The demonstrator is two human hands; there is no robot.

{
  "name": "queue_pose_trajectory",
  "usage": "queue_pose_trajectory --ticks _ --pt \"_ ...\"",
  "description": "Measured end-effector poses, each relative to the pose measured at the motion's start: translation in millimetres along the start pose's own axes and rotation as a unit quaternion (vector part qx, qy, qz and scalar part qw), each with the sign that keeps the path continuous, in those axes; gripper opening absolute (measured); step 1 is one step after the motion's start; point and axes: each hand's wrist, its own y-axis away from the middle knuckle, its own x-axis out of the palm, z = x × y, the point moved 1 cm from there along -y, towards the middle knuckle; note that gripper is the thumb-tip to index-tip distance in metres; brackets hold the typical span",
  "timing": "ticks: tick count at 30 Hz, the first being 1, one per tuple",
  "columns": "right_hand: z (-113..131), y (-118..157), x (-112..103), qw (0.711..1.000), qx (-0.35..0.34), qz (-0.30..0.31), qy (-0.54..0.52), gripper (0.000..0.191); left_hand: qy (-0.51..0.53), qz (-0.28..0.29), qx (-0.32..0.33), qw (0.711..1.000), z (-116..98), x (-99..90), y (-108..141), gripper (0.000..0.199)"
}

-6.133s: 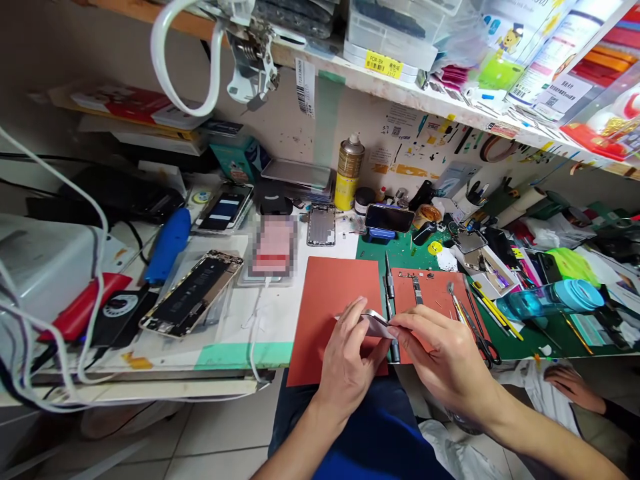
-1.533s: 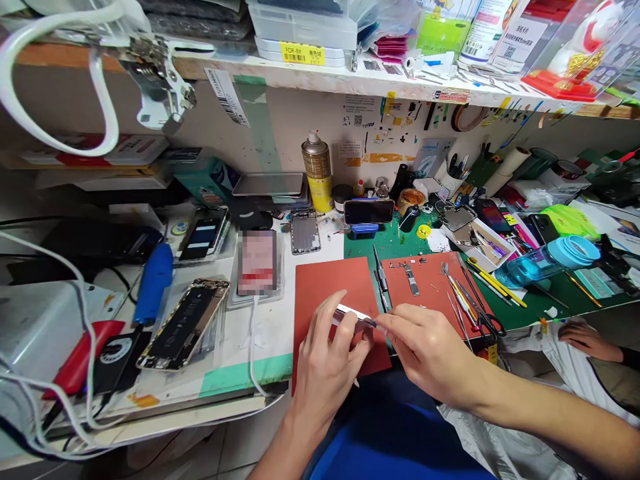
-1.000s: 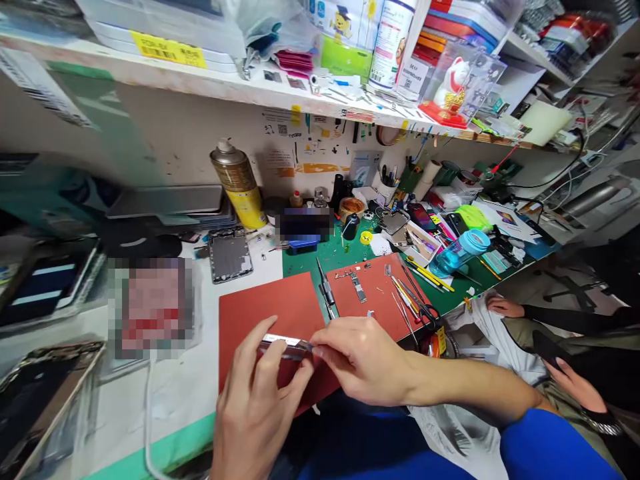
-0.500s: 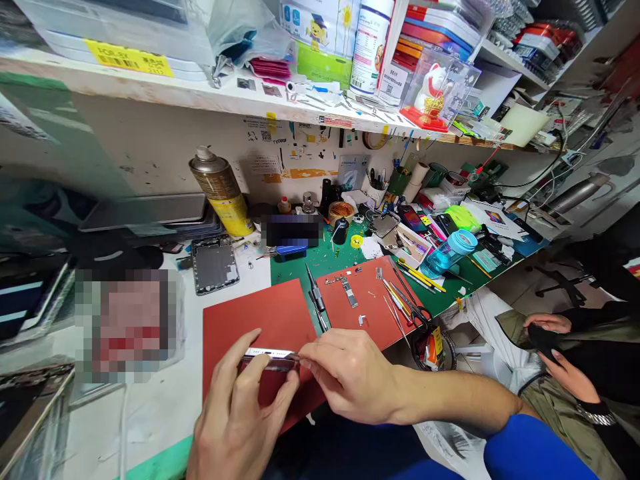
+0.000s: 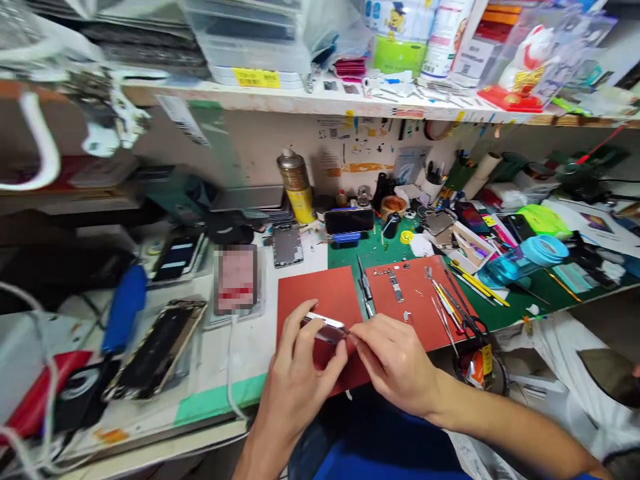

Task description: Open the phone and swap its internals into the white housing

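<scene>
A phone point(image 5: 325, 327) with a silver edge is held above the red mat point(image 5: 315, 283) in my left hand point(image 5: 295, 363), fingers along its upper edge and thumb below. My right hand point(image 5: 400, 360) pinches at the phone's right corner; whatever lies between those fingertips is too small to make out. Just beyond the hands, a pen-shaped screwdriver point(image 5: 365, 283) lies across the mat. Farther right on the mat are a small circuit board point(image 5: 397, 288), tweezers point(image 5: 441, 317) and black scissors point(image 5: 473, 325).
A phone with a lit screen point(image 5: 236, 277) is plugged into a white cable at left, near an opened phone point(image 5: 157, 350). Behind the mat stand a spray can point(image 5: 296, 187) and a blue-lidded bottle point(image 5: 525, 259). A crowded shelf point(image 5: 350, 103) overhangs the bench.
The view has swung left, bringing more of the bench's left side into sight. The phone now tilts down toward its right end. Both hands keep their hold on it.
</scene>
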Motion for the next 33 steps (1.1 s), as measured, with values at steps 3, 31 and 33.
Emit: queue_pose_trajectory --ticks 3,31,33 --pt "2 1 12 0.999 -0.012 -0.029 0.011 0.02 -0.003 0.01 -0.023 1.0 2 -6.1 0 0.029" --pt "-1 20 38 0.994 -0.008 -0.106 -0.032 0.034 -0.003 0.013 -0.044 0.999 -3 -7.1 5 0.029" --pt "-4 22 39 0.993 -0.012 -0.106 -0.049 0.035 0.004 0.017 -0.055 0.998 -4 -7.0 6 0.031"
